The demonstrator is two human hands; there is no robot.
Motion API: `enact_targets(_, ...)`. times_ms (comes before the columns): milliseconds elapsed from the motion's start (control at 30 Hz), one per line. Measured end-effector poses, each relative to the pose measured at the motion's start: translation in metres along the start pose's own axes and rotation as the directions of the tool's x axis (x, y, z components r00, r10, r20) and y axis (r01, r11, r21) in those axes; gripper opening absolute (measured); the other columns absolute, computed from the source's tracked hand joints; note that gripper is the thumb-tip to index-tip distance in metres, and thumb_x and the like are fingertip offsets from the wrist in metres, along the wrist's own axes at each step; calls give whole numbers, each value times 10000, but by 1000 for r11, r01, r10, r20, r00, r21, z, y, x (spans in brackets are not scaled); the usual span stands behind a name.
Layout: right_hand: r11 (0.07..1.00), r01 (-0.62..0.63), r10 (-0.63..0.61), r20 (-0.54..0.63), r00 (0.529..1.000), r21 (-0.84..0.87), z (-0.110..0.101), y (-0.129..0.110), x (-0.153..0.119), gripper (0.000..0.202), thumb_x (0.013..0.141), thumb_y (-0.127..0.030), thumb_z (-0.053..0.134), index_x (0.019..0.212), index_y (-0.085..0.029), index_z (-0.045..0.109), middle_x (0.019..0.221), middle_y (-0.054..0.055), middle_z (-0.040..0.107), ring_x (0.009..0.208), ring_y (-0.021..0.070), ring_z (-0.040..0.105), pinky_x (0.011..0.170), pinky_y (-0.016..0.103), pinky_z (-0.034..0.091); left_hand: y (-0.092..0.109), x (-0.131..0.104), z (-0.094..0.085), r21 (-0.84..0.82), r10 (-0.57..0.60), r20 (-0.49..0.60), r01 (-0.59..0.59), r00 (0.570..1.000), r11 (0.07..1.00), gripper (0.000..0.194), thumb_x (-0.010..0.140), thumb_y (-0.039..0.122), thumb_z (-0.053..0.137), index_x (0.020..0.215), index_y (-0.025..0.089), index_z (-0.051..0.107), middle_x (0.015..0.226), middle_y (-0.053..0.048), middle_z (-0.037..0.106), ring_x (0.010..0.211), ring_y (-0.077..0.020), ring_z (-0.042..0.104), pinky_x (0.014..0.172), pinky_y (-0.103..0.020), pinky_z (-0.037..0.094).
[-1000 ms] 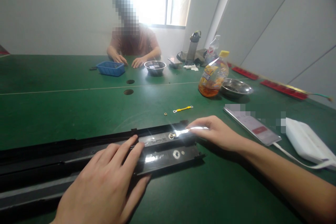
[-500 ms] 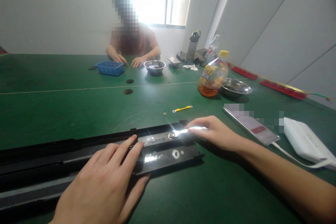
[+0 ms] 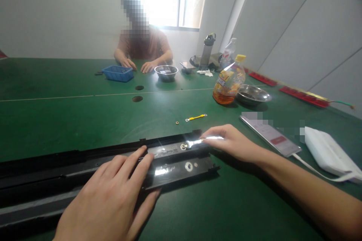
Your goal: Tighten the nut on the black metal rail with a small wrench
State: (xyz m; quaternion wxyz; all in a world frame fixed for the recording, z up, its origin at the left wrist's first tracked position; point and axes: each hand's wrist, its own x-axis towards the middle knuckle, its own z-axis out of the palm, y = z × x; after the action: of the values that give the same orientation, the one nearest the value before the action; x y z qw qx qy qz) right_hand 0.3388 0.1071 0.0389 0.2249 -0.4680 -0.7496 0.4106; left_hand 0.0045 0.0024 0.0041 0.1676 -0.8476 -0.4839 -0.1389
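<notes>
With the left hand spread on the frame, the right hand grips a wrench at a nut in place there, while a wire and small ring lie unattached on the bench.

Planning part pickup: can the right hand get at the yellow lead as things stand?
Probably yes: the yellow lead lies uncovered on the green table, just beyond the right hand. But that hand grips a shiny metal tool, so it would likely have to let go first.
</notes>
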Motion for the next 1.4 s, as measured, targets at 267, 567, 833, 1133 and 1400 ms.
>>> enact_targets(267, 1000, 4, -4, -12, 1000, 21, 1, 3, 1, 305, 933, -441, 728, 1024, -174, 842, 1080, 86, 845, 1012, 268, 776, 957, 376, 583, -2, -1, 0, -4, -3, 2, 3, 1000, 1000, 659, 921, 598, 610, 1465, 230, 570, 1473, -93, 655, 1171, -311, 647, 973, -498, 521)
enact_targets(567, 1000, 16, -16, -5, 1000, 11, -2, 0, 0, 288, 927, -433, 736, 1010, -181, 850, 1058, 85, 850, 987, 270, 780, 941, 386, 590, -1, -2, 1, -7, -5, 19, 5, 1000, 1000, 672, 925, 601, 605, 1486, 235, 549, 1504, -84, 634, 1184, -309, 639, 981, -495, 520)
enact_targets(833, 999, 41, -41, -21, 999, 26, 3, 5, 0, 292, 938, -441, 729, 1028, -193, 854, 1075, 80, 852, 1010, 277, 786, 947, 388, 594, 0, 0, 1, 1, -8, 13, 8, 1000, 1000, 667, 930, 592, 599, 1487, 231, 547, 1495, -89, 639, 1187, -310, 635, 974, -506, 529)
enact_targets(1133, 1000, 16, -16, -16, 1000, 6, -2, 3, 0, 282, 929, -435, 740, 1000, -189, 856, 1051, 78, 854, 994, 277, 782, 931, 379, 589, 0, 0, -1, 5, 5, -12, -5, 1000, 1000, 643, 922, 573, 611, 1459, 222, 571, 1460, -95, 662, 1162, -305, 650, 953, -494, 539)
enact_targets(1400, 999, 30, -30, 4, 1000, 17, 2, 2, 0, 297, 944, -437, 721, 1027, -181, 848, 1074, 75, 850, 998, 257, 777, 937, 356, 581, 0, -1, 2, -2, -11, 11, 11, 1000, 1000, 668, 924, 586, 607, 1489, 235, 545, 1494, -88, 638, 1192, -312, 638, 986, -497, 518)
